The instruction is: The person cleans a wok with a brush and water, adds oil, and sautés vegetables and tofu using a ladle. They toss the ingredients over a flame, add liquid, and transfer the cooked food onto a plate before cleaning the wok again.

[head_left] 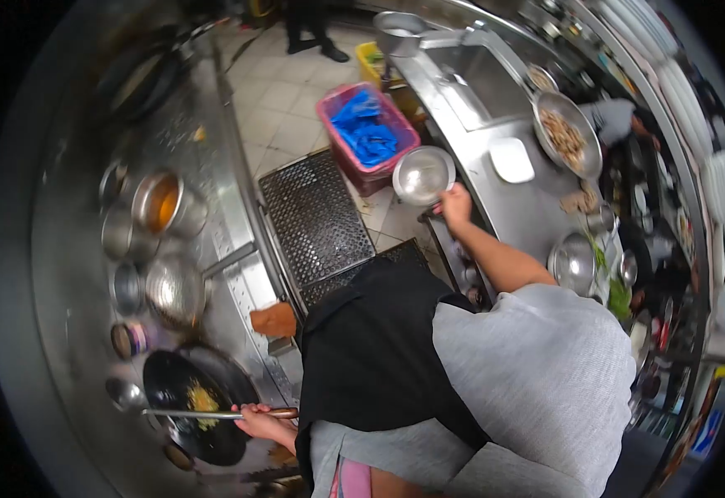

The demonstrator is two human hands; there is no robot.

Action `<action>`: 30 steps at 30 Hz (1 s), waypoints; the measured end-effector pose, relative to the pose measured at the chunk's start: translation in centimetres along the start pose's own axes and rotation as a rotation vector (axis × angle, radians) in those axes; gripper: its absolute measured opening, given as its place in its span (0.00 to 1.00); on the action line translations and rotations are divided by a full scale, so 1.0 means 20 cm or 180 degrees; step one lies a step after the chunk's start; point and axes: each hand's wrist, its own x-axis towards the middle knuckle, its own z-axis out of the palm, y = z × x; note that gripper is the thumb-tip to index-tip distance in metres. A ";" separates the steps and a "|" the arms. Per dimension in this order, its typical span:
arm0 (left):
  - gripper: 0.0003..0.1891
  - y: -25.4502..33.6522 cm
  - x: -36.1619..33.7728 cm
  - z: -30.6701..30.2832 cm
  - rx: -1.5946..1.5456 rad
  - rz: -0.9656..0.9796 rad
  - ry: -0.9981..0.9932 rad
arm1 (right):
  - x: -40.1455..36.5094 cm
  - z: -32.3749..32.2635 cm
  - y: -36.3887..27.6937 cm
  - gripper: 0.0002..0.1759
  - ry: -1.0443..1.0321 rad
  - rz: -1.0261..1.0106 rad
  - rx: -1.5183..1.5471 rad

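My left hand (261, 422) is closed round the wooden handle of a long-shafted wok utensil (188, 413). The utensil's metal shaft crosses over a black wok (163, 382), and its far end is hard to make out. Yellowish food (203, 400) lies in the wok, below the shaft. Out to the right, my right hand (455, 207) grips the rim of a shiny metal bowl (423, 175). I see no food in this bowl, which is held beside a pink bin (361, 170) lined with blue plastic.
On the left stove counter stand a pot of orange liquid (163, 204), a perforated metal strainer (175, 290) and several metal containers. The right counter holds a sink (483, 76), a white tray (512, 159) and a pan of brown food pieces (563, 137). Black mats (317, 224) cover the floor.
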 end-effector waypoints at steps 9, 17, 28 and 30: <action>0.07 0.15 -0.24 0.80 0.0033 0.0544 -0.0409 | 0.34 -1.19 0.31 0.06 0.3171 0.0695 0.1985; 0.05 0.15 -0.40 0.90 0.0231 0.0442 -0.0577 | 0.31 -0.90 0.51 0.15 0.1563 0.1371 0.1398; 0.04 0.29 -0.42 0.24 0.1334 0.0213 0.0265 | 0.13 0.16 0.03 0.11 -0.1441 -0.0091 -0.0381; 0.04 0.31 -0.46 0.00 0.1786 -0.0175 0.0071 | 0.09 0.35 0.07 0.11 -0.1615 -0.0022 0.0193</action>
